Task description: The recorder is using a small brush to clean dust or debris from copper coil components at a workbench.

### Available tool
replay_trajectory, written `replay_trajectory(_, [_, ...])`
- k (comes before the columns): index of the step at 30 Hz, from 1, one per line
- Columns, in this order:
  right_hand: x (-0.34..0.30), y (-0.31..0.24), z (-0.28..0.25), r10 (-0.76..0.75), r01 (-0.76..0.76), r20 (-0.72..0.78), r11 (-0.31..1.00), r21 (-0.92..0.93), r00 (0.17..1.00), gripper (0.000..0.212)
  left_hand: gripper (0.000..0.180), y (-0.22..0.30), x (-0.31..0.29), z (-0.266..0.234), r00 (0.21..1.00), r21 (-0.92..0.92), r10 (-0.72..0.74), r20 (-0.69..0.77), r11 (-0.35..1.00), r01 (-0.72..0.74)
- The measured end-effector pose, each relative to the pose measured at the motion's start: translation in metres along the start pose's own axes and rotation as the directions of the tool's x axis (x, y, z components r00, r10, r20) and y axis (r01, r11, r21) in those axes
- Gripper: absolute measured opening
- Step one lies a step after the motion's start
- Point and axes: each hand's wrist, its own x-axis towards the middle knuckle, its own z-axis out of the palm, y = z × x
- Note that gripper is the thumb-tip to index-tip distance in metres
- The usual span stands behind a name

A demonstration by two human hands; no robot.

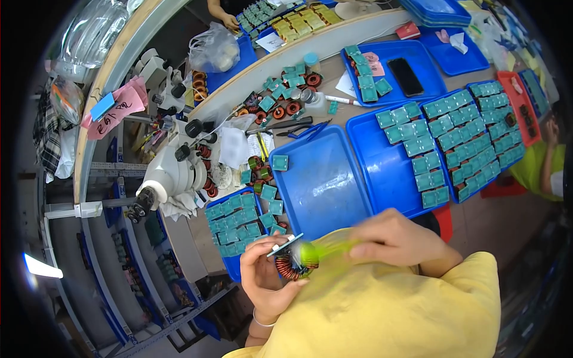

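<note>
My left hand is closed round a toroidal coil wound with copper-red wire. A small teal board sits tilted on the coil's upper side, by the fingertips. Yellow-green material covers the coil's right side, and from there a yellow-green strip runs across to my right hand. That hand pinches the strip's far end, and motion blur hides what kind of strip it is. Both hands are in front of the yellow top, close to the near edge of an empty-looking blue tray.
Blue trays of teal-topped coils stand right and left. Pliers, a bottle, loose coils and a microscope lie beyond. A phone rests in a far tray. Other people's hands show at the top and right.
</note>
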Motion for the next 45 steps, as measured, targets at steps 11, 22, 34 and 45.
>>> replay_trajectory(11, [0.029, 0.011, 0.036, -0.096, 0.161, -0.33, 0.971, 0.176, 0.939, 0.055, 0.066, 0.002, 0.004, 0.004, 0.997, -0.217, -0.045, 0.056, 0.975, 0.057])
replay_trajectory(22, [0.022, 0.004, 0.034, -0.135, 0.218, -0.413, 0.963, 0.16, 0.901, 0.052, 0.07, 0.004, 0.003, -0.003, 0.984, -0.294, -0.104, 0.146, 0.945, 0.144])
replay_trajectory(34, [0.017, -0.011, 0.012, -0.242, 0.224, -0.352, 0.97, -0.093, 0.904, 0.035, 0.065, 0.006, 0.002, -0.001, 0.959, -0.218, -0.199, 0.204, 0.945, 0.242])
replay_trajectory(45, [0.009, -0.016, -0.005, -0.079, -0.011, -0.346, 0.967, -0.253, 0.935, 0.016, 0.065, 0.004, 0.003, -0.008, 0.965, 0.018, -0.148, 0.218, 0.989, 0.148])
